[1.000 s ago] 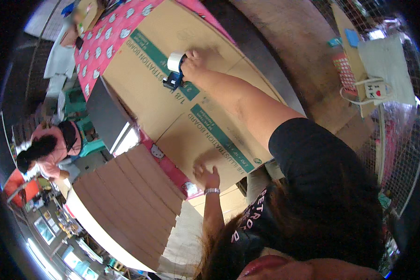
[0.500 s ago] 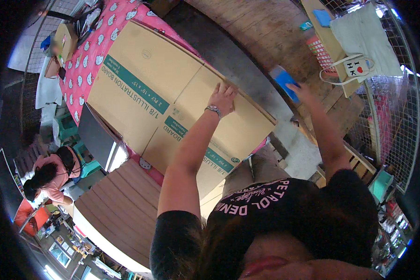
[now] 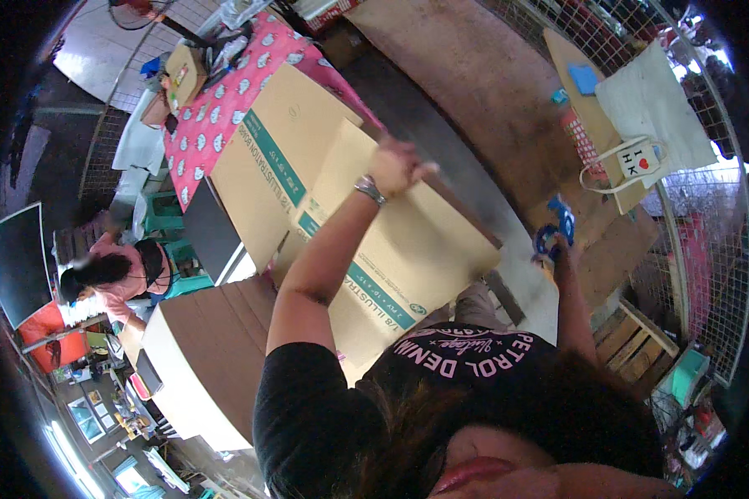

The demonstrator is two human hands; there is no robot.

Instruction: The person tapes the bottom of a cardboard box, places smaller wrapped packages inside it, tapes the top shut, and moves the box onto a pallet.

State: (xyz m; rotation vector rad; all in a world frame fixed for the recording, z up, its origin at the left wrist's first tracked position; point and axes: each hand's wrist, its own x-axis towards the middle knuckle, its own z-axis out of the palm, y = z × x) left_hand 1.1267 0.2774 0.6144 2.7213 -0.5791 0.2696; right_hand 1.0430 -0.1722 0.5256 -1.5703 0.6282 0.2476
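Cardboard carton (image 3: 441, 237) lay just under the left hand (image 3: 395, 168), whose blurred grip couldn't be read; judged light, stiffish, best held by its edges. Right hand (image 3: 562, 254), well apart, clasped blue tape dispenser (image 3: 566, 218).

This place is looking like a small workshop or packing area. A large carton (image 3: 416, 241) is resting on a bench (image 3: 229, 112) spread with pink patterned cloth, and the right hand (image 3: 560, 251) is gripping a blue tape dispenser (image 3: 546, 239). Wire mesh (image 3: 718, 320) is walling the right side, slatted wood (image 3: 638, 339) is lying near it, and a co-worker (image 3: 118, 279) in pink is leaning forward beside green plastic stools (image 3: 161, 214).
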